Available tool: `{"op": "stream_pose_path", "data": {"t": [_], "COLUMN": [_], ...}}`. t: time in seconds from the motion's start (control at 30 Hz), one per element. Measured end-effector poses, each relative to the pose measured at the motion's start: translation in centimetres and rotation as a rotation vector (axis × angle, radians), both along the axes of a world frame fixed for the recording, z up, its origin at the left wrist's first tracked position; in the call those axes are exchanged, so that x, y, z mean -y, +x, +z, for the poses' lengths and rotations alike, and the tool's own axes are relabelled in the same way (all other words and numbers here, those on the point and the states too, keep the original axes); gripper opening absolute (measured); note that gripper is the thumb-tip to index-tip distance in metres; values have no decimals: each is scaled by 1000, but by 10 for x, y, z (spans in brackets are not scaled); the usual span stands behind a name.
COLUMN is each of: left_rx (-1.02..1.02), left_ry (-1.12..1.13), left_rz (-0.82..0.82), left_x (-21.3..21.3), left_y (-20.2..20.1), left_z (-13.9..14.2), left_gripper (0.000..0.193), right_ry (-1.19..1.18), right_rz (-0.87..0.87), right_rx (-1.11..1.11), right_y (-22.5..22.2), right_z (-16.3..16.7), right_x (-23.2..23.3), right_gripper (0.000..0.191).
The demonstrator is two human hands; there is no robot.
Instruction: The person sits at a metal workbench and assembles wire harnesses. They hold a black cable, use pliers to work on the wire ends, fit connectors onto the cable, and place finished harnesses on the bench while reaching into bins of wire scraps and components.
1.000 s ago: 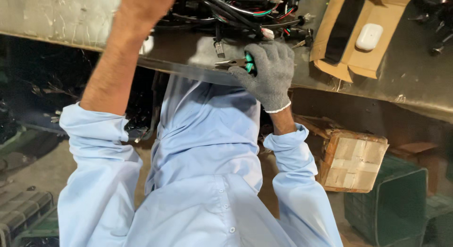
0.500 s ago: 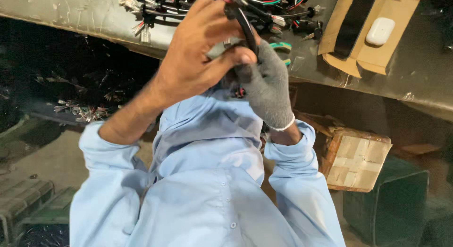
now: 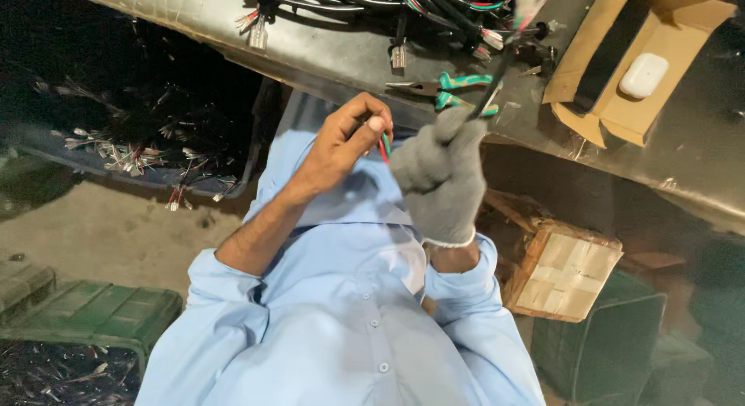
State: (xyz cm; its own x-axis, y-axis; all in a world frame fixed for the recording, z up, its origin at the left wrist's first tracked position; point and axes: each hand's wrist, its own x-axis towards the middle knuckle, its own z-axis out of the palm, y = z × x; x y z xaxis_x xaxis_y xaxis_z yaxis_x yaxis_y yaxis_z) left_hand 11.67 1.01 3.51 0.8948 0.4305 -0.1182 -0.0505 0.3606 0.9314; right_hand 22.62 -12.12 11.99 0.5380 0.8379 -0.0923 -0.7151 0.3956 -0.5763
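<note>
My bare left hand (image 3: 347,138) is raised in front of my chest, its fingertips pinching thin red and green wire ends (image 3: 385,148). Right beside it, my grey-gloved right hand (image 3: 441,176) is closed on a black cable (image 3: 487,96) that runs up to the tangled wire harness (image 3: 403,10) on the dark worktable (image 3: 326,53). Green-handled pliers (image 3: 454,88) lie on the table edge just above my gloved hand, untouched. My light-blue shirt fills the lower part of the view.
An open cardboard box (image 3: 601,88) holding a small white case (image 3: 643,74) sits on the table at the right. Below are a taped carton (image 3: 564,270), a dark green bin (image 3: 613,348), a green crate (image 3: 89,309) and a heap of cut wires (image 3: 132,154).
My left arm came back from reaching over the table. Both hands dropped from the table edge toward my chest, drawing the cable along; my gloved hand left the pliers.
</note>
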Motion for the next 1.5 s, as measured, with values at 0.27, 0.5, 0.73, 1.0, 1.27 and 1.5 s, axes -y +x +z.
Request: {"op": "stream_pose_path", "data": {"t": [0.27, 0.5, 0.73, 1.0, 1.27, 1.5], "left_rx": [108, 156, 56, 218, -107, -44], "left_ry": [208, 642, 553, 271, 994, -2], "left_rz": [-44, -14, 102, 553, -103, 25], "left_x": [-39, -40, -52, -52, 0, 19], "left_y": [-27, -34, -34, -42, -35, -28], "left_z": [62, 75, 86, 88, 19, -26], "left_gripper": [46, 17, 22, 33, 54, 41], "right_ry": [-497, -498, -646, -541, -470, -648], "right_rz": [257, 267, 313, 116, 235, 130], "right_rx": [1297, 1557, 1272, 1473, 304, 788], "right_y": [35, 31, 25, 22, 29, 18], "right_z": [9, 7, 8, -17, -50, -54], "right_x": [27, 15, 10, 3, 14, 20], "right_gripper": [19, 17, 27, 20, 18, 19]}}
